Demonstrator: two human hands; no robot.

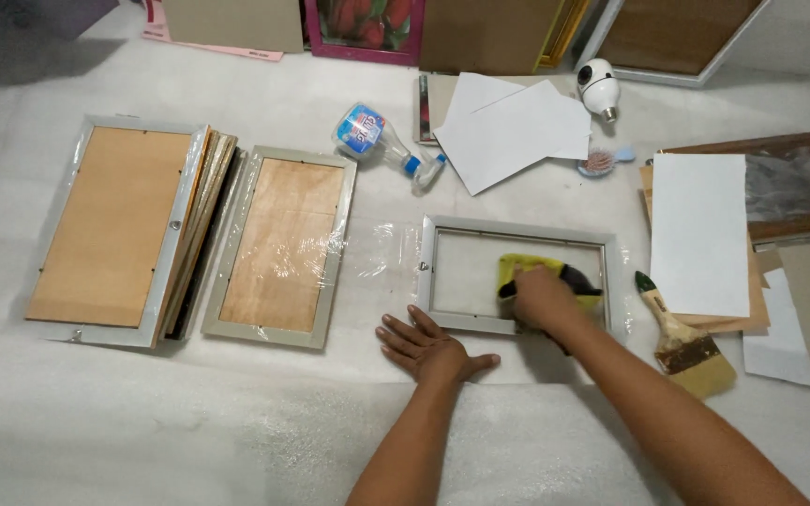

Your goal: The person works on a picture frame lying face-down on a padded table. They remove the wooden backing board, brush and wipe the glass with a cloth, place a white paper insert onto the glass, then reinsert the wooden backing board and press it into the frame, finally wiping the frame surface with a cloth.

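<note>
The right hand (538, 295) presses a yellow cloth (546, 274) flat against the glass of a grey picture frame (520, 231), fingers curled down over the cloth and gripping it. The frame lies flat on the white foam sheet (189, 422), its long axis running from nine o'clock to three o'clock, and the cloth sits in the frame's right half. The left hand (428, 347) lies palm down with fingers spread wide, holding nothing, at about seven o'clock from the frame, fingertips touching or just short of its lower left corner; I cannot tell which.

At three o'clock from the frame lies a paintbrush (682, 337), its handle pointing to eleven o'clock and its bristles to five o'clock. A spray bottle (382, 141) lies on its side at eleven o'clock, nozzle aimed toward four o'clock. White paper sheets (513, 131) sit at twelve o'clock. At nine o'clock a wrapped frame (283, 248) lies face down, long axis twelve to six, with a stack of frames (119, 230) further left.
</note>
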